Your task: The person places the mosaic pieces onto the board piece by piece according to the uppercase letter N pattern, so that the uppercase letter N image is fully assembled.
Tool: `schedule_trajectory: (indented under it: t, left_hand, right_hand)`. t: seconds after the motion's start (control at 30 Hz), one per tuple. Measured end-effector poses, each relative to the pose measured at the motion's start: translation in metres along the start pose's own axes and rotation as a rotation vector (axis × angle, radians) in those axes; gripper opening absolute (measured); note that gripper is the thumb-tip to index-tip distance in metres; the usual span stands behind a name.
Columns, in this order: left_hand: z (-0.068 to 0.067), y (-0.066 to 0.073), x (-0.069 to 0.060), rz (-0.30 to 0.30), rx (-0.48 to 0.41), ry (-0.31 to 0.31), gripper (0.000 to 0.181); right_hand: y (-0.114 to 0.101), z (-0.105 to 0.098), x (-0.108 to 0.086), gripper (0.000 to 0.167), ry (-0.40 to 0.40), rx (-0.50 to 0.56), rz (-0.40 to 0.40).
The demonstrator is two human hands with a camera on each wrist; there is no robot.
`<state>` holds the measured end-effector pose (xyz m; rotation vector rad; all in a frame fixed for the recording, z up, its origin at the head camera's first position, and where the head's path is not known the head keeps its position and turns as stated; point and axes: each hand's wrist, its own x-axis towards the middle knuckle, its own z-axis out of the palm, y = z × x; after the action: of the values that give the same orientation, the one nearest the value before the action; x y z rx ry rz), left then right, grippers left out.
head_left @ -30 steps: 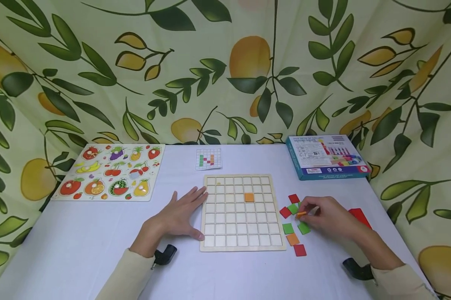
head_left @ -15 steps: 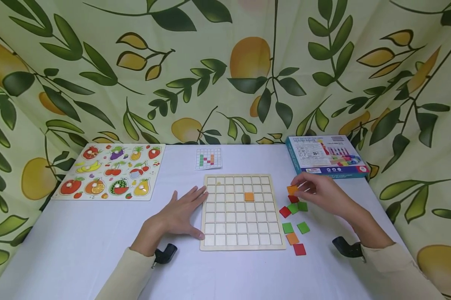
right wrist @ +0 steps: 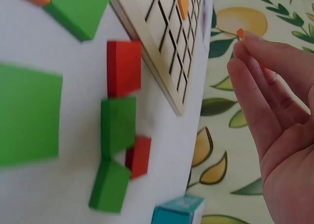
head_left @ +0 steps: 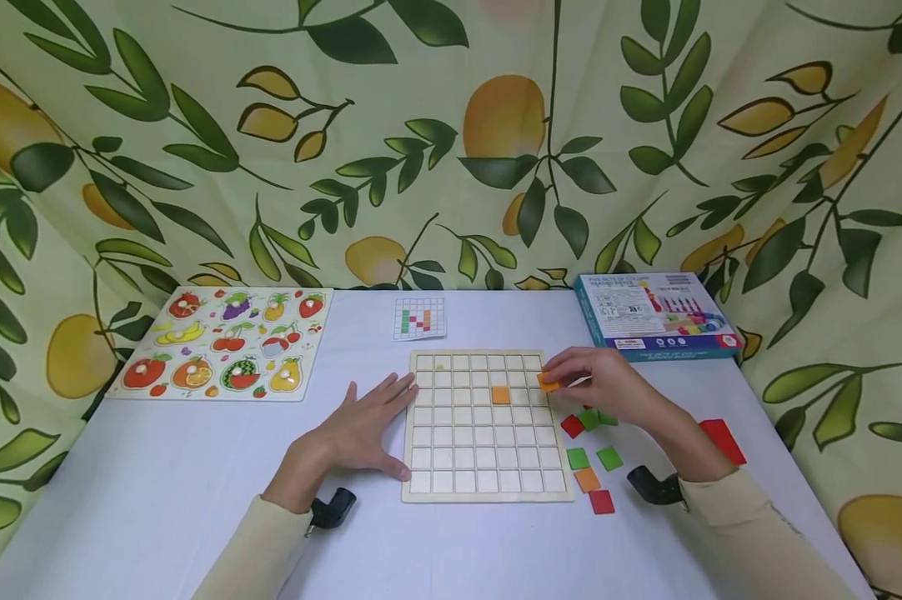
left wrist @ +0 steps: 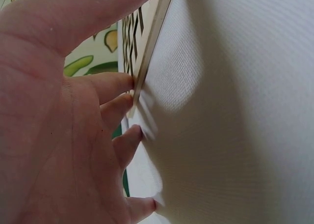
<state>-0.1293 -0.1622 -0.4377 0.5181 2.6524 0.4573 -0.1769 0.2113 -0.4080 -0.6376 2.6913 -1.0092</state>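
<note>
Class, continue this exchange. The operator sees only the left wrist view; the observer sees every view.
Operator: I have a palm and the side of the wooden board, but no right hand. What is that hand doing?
Observer: The right hand is pinching an orange tile between its fingers.
Operator: From here I see the board almost edge-on. Is anything set in its grid?
Observer: Yes, one orange square lies in a cell, in the third row from the far edge.
Operator: And what lies beyond the far edge, out of my sight?
Observer: A small card, printed with a grid partly coloured green, red and orange.
</note>
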Motion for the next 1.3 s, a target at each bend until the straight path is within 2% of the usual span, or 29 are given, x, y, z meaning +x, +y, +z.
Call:
schedule_trajectory:
  t: [0.3,0.67,0.93,1.3]
  left_hand:
    - [0.002,-0.001,0.002,-0.001,0.008,0.002,0.120]
    - [0.002,-0.001,0.002,0.008,-0.001,0.010,0.120]
    - [0.001,-0.001,0.001,0.009,-0.008,0.004,0.120]
    - [0.002,0.000,0.001,0.004,-0.004,0.011,0.119]
  right_hand:
    - [-0.010,0.026,0.008,0.021,-0.087,0.017,-0.022]
    - [-0.019,0.044,0.017,0.016,-0.089,0.010,-0.119]
    - [-0.016,0.055,0.022,0.016,-0.113,0.044,-0.102]
    - [-0.015,0.063,0.025,0.018,-0.119,-0.018,-0.101]
